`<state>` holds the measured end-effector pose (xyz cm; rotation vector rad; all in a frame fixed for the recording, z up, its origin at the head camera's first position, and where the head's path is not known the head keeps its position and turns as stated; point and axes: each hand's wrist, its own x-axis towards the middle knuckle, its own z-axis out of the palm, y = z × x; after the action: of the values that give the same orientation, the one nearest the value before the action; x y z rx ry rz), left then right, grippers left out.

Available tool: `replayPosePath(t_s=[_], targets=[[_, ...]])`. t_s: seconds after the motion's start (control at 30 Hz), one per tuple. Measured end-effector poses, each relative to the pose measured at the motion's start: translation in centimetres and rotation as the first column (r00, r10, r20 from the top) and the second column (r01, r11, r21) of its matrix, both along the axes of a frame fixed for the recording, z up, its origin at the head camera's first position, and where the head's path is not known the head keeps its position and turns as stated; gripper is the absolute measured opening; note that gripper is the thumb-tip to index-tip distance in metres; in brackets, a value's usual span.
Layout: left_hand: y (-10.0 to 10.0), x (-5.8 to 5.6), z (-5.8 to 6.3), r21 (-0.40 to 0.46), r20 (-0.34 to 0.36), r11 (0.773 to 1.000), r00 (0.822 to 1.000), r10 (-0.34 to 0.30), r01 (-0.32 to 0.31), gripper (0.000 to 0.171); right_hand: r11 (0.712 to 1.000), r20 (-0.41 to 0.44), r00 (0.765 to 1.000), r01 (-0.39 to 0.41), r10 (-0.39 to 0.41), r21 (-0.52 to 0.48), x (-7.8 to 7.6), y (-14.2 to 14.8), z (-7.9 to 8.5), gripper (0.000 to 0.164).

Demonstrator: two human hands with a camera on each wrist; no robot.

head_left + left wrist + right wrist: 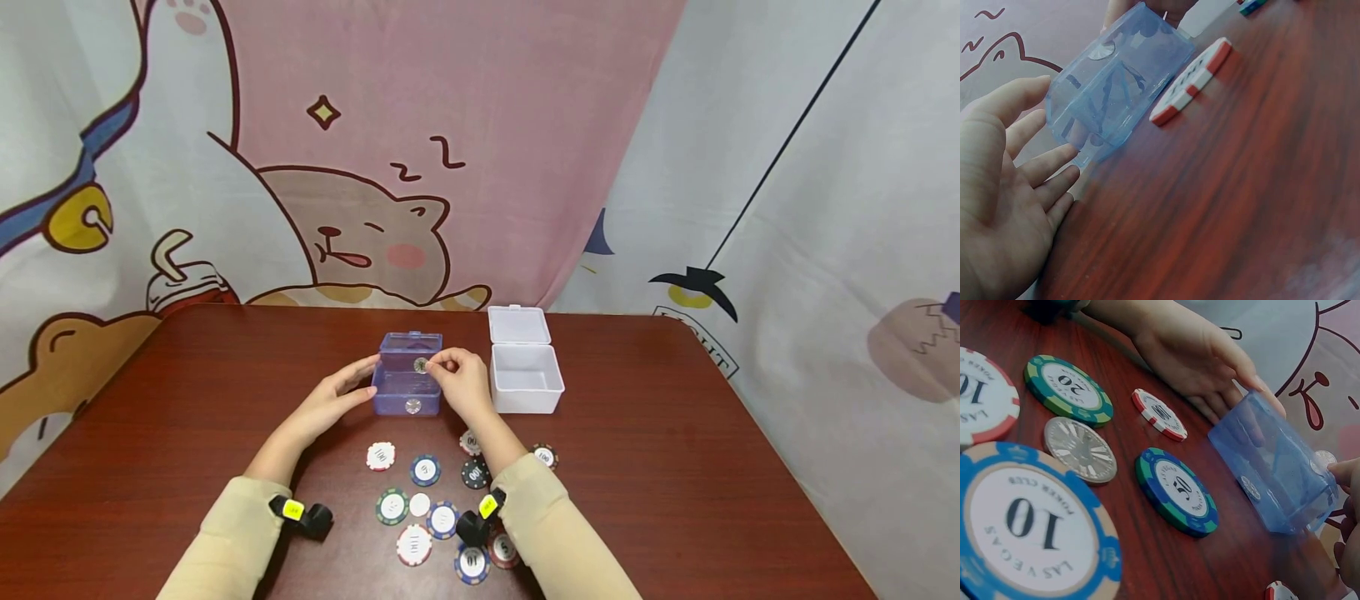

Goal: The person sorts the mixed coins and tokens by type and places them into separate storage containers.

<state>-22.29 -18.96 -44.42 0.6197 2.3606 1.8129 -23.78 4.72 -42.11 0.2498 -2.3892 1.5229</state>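
Observation:
A translucent blue plastic box (pixel 406 392) stands on the table with its hinged lid raised at the back. My left hand (pixel 335 395) rests against the box's left side, fingers extended and fingertips touching the wall. Between the thumb and fingertips of my right hand (pixel 462 385), a silver coin (pixel 1324 457) is pinched at the box's right side, over the opening. Another silver coin (pixel 1250 487) shows through the box's front wall. In the left wrist view, the left fingers (pixel 1047 164) lie along the near end of the box.
A white box (pixel 527 379) with a raised lid stands just right of the blue one. Several poker chips lie in front, among them a red-and-white one (pixel 380 456) and a blue one (pixel 425 470). A loose silver coin (pixel 1080 449) lies among them.

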Motion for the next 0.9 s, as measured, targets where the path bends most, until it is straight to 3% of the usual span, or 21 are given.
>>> replayPosePath(t_s=[0.43,0.9], targets=[[-0.02,-0.02,-0.07,-0.003,0.005,1.0,1.0,0.007,-0.007,0.056,0.999,0.049,0.998,0.027,-0.027,-0.018,-0.56,-0.06,-0.32,0.006],[-0.09,-0.12,-0.34,0.001,0.011,1.0,1.0,0.003,-0.003,0.057,1.0,0.021,1.0,-0.004,0.004,0.014,0.0,0.22,-0.46,0.011]])
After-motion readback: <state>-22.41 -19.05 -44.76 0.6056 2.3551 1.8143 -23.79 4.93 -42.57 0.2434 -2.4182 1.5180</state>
